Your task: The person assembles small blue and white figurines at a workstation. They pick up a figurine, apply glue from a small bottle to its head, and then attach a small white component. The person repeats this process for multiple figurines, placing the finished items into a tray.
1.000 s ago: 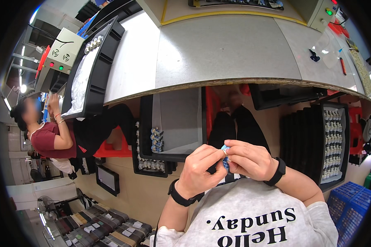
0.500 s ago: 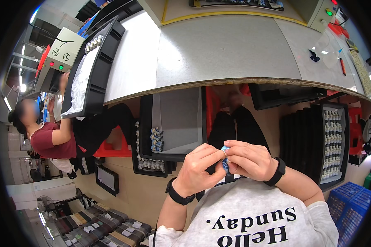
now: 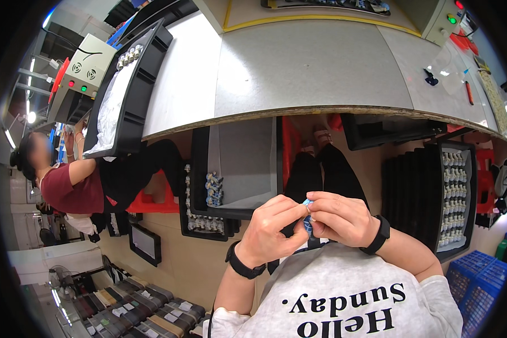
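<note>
Close in front of my chest, my left hand point(image 3: 270, 231) and my right hand point(image 3: 345, 218) meet, fingertips together. Between them they pinch a small blue piece with a pale pattern point(image 3: 308, 225); the fingers cover most of it, so its kind cannot be made out. Both hands are closed, thumbs and forefingers pressed on the piece from either side. Just beyond my left hand is a black tray point(image 3: 197, 169) lined with grey sheet. A short row of small blue-and-white figures point(image 3: 213, 190) lies at its left side.
A grey worktable point(image 3: 310, 67) spans the far side, with an orange-handled tool point(image 3: 468, 93) on its right. Stacked black trays of white pieces point(image 3: 455, 197) stand right, above blue crates point(image 3: 479, 287). At left, a co-worker in a maroon top point(image 3: 76, 188) sits by another black tray point(image 3: 132, 121).
My hands keep the same pinch on the blue piece, with hardly any visible motion. The co-worker's raised hand has moved down beside the other hand. The view has shifted slightly.
</note>
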Demonstrator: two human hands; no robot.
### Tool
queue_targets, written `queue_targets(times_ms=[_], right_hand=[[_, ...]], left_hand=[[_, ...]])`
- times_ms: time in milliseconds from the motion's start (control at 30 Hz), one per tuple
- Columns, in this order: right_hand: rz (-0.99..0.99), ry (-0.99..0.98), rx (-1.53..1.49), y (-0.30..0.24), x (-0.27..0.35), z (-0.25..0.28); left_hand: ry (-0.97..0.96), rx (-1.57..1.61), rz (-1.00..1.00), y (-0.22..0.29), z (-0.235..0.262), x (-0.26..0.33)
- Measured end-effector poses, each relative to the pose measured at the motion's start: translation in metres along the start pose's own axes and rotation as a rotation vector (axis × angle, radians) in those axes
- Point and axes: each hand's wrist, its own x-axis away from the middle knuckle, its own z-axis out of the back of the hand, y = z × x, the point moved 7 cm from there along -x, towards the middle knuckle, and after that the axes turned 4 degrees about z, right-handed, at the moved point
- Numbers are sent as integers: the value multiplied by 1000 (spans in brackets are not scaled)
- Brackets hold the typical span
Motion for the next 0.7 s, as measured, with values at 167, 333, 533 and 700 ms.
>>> queue_targets(times_ms=[167, 333, 533, 700], right_hand=[[-3, 0, -4, 0, 0, -1], [-5, -2, -11, 0, 0, 0], [-17, 0, -7, 0, 1, -1], [-17, 3, -1, 1, 2, -1]], left_hand=[[-6, 1, 2, -1, 0, 1], [-12, 5, 15, -1, -1, 1], [-13, 11, 14, -2, -1, 1], [-18, 12, 19, -2, -1, 1]])
